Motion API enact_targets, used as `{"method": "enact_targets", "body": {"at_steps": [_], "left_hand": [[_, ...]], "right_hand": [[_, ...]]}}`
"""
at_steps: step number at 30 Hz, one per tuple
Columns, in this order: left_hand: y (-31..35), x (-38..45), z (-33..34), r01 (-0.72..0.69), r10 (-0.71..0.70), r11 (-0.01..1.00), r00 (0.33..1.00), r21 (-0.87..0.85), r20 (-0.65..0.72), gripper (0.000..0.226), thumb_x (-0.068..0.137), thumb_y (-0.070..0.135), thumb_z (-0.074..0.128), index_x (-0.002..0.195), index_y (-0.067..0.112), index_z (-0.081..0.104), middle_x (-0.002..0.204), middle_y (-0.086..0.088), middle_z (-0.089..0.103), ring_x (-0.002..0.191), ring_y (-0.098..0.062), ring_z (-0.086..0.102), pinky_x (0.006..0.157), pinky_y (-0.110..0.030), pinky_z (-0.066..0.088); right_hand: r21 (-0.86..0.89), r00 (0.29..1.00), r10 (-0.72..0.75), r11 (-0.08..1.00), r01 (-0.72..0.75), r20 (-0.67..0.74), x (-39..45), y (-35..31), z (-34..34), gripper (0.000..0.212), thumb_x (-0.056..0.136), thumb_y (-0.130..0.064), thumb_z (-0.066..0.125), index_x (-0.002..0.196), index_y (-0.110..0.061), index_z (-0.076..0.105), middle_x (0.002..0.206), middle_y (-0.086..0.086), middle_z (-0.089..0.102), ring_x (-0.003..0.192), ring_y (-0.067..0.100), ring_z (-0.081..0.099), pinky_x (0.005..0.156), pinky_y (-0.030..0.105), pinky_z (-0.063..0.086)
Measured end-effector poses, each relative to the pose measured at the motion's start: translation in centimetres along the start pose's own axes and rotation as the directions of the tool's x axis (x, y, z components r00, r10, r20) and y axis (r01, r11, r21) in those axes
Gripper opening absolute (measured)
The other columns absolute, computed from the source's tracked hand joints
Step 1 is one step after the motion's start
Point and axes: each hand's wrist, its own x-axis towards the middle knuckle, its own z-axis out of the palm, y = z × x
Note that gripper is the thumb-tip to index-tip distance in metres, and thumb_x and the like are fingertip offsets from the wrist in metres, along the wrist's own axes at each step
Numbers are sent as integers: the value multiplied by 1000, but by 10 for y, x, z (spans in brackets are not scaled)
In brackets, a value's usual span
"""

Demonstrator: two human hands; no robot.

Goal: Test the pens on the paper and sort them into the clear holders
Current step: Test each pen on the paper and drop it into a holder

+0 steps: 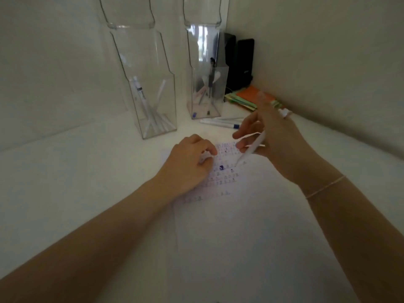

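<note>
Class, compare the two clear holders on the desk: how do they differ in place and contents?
The left holder stands nearer the person; the right holder stands farther back beside a black object. The left holder contains only white pens; the right also holds a dark one. Both are tall, clear and upright.
</note>
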Motion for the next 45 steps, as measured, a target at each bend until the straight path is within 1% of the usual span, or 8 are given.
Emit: {"method": "enact_targets", "body": {"at_steps": [2,4,8,10,13,17,23,45], "left_hand": [[-5,-1,6,-23,24,999,1000,39,-8,19,87,14,56,104,16,63,109,-3,55,100,-21,52,90,-36,42],[-7,-3,9,-28,29,997,1000,66,-2,22,87,19,52,105,14,62,111,-5,56,99,-24,52,88,-42,44],[-8,-4,13,-60,57,982,998,178,21,35,83,27,40,106,12,61,109,-9,56,94,-26,52,82,-44,45],[-9,-5,15,-70,68,975,998,209,17,36,83,28,38,106,12,59,108,-8,56,94,-26,51,81,-43,44],[-11,-5,16,-93,93,968,996,233,12,40,83,31,31,106,12,58,106,-8,55,92,-25,49,79,-43,44],[-11,-5,18,-103,105,952,994,289,9,40,83,31,28,105,13,56,105,-8,54,90,-24,48,76,-38,41],[-12,-6,19,-120,128,942,992,314,-5,38,84,30,27,105,12,54,105,-8,54,90,-23,48,75,-37,39],[-15,-6,22,-146,167,932,985,333,-37,42,84,31,24,105,12,54,104,-8,53,87,-21,45,73,-33,36]], "right_hand": [[-89,1000,5,996,-6,-9,-6,7,-7,61,95,-56,29,72,-8,59,87,16,71,68,23,62,67,33,53],[4,997,33,999,-34,72,-12,14,-15,58,96,-54,30,80,-7,61,88,17,72,67,24,65,63,32,54],[161,948,87,977,-142,307,-15,36,-21,19,90,-23,55,94,-5,61,100,19,71,89,30,70,80,38,58],[120,972,24,991,-54,234,-12,46,-18,14,74,-12,69,80,-9,57,79,11,66,71,21,64,63,26,55],[151,987,-47,988,23,152,-10,56,-10,24,84,-9,64,66,-8,48,55,5,51,46,15,42,42,22,35],[56,990,-30,998,22,140,-9,67,0,26,88,-10,61,65,2,58,54,10,62,45,19,57,45,25,48],[-352,969,-189,928,123,-158,-11,78,12,29,76,-10,63,59,11,53,57,27,61,37,15,43,37,20,36],[-311,970,-203,938,154,-133,-16,79,15,26,80,-3,62,63,15,54,49,18,60,27,5,46,33,15,37]]}}
